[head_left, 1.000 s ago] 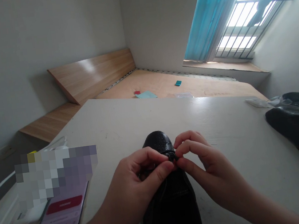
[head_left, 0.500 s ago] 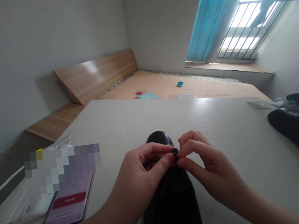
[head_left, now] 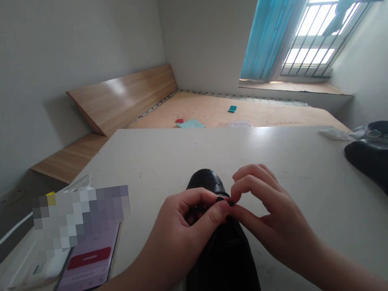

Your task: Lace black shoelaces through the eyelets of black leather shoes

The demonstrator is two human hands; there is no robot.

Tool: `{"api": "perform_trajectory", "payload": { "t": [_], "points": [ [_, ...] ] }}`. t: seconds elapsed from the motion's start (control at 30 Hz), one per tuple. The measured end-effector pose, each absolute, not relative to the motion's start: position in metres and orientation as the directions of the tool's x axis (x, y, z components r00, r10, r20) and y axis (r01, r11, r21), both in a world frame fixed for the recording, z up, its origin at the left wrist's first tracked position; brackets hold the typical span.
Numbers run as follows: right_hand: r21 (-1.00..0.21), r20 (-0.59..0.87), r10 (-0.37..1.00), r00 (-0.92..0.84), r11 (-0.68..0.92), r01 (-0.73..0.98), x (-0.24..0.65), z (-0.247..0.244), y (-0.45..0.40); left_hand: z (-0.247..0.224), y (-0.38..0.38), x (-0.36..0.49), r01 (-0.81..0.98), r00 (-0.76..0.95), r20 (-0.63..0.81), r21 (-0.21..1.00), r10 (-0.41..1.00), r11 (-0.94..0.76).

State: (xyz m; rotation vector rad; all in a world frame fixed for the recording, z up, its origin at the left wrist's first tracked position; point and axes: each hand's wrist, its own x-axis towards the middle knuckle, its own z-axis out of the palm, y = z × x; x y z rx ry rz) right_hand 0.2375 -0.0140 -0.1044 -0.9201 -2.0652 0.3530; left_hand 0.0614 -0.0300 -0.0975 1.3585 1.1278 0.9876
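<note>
A black leather shoe (head_left: 205, 179) stands on the white table with its toe pointing away from me. Over its upper, my left hand (head_left: 186, 225) pinches a thin black shoelace (head_left: 220, 199) between thumb and forefinger. My right hand (head_left: 271, 204) meets it from the other side, thumb and forefinger closed on the dark lace end, its other fingers curled. My fingertips touch or nearly touch, and they hide most of the lace and the shoe's opening.
A lit phone (head_left: 88, 262) and a white device with cables (head_left: 45, 267) lie at the left of the white table (head_left: 159, 155). More black shoes (head_left: 382, 163) lie at the right edge. Beyond the table is a bed (head_left: 206, 105) with small items on it.
The lace between my fingertips has shifted slightly left and lower, and its small raised loop no longer shows. My right fingers are arched a little higher. The shoe has hardly moved.
</note>
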Motion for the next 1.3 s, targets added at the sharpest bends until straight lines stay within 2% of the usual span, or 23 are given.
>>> {"api": "perform_trajectory", "payload": {
  "t": [0.13, 0.33, 0.4, 0.47, 0.63, 0.73, 0.8, 0.87, 1.0, 1.13, 1.3],
  "points": [
    [-0.288, 0.668, 0.55, -0.501, 0.812, 0.507, 0.24, -0.102, -0.016, -0.096, -0.027, 0.062, -0.023, 0.236, -0.027, 0.999, 0.971, 0.033],
    [0.079, 0.665, 0.342, -0.664, 0.852, 0.518, 0.252, -0.096, -0.014, -0.098, -0.029, 0.058, 0.048, 0.225, -0.018, 0.999, 0.974, 0.008],
    [0.124, 0.628, 0.326, -0.707, 0.855, 0.504, 0.256, -0.093, -0.013, -0.098, -0.027, 0.057, 0.052, 0.22, -0.027, 0.999, 0.975, 0.016],
    [0.039, 0.609, 0.379, -0.697, 0.863, 0.504, 0.257, -0.091, -0.013, -0.098, -0.024, 0.056, 0.029, 0.232, -0.032, 0.999, 0.972, 0.025],
    [-0.436, 0.524, 0.611, -0.594, 0.791, 0.429, 0.252, -0.089, -0.012, -0.097, -0.022, 0.054, 0.034, 0.267, -0.042, 0.999, 0.963, 0.034],
    [-0.618, 0.441, 0.721, -0.535, 0.676, 0.401, 0.249, -0.09, -0.011, -0.098, -0.025, 0.053, 0.103, 0.27, -0.03, 0.995, 0.962, 0.003],
    [-0.68, 0.392, 0.778, -0.49, 0.604, 0.415, 0.249, -0.092, -0.011, -0.1, -0.026, 0.052, 0.174, 0.263, 0.043, 0.98, 0.964, -0.091],
    [-0.714, 0.339, 0.804, -0.489, 0.558, 0.423, 0.248, -0.094, -0.011, -0.101, -0.027, 0.05, 0.257, 0.269, 0.192, 0.93, 0.944, -0.262],
    [-0.79, 0.249, 0.828, -0.503, 0.474, 0.39, 0.247, -0.096, -0.012, -0.1, -0.027, 0.049, 0.365, 0.309, 0.488, 0.732, 0.816, -0.576],
    [-0.857, 0.204, 0.848, -0.489, 0.396, 0.33, 0.245, -0.096, -0.012, -0.099, -0.027, 0.049, 0.456, 0.325, 0.65, 0.529, 0.687, -0.716],
    [-0.898, 0.203, 0.841, -0.502, 0.364, 0.246, 0.245, -0.097, -0.01, -0.103, -0.031, 0.045, 0.531, 0.415, 0.741, 0.275, 0.528, -0.802]
  ]
}}
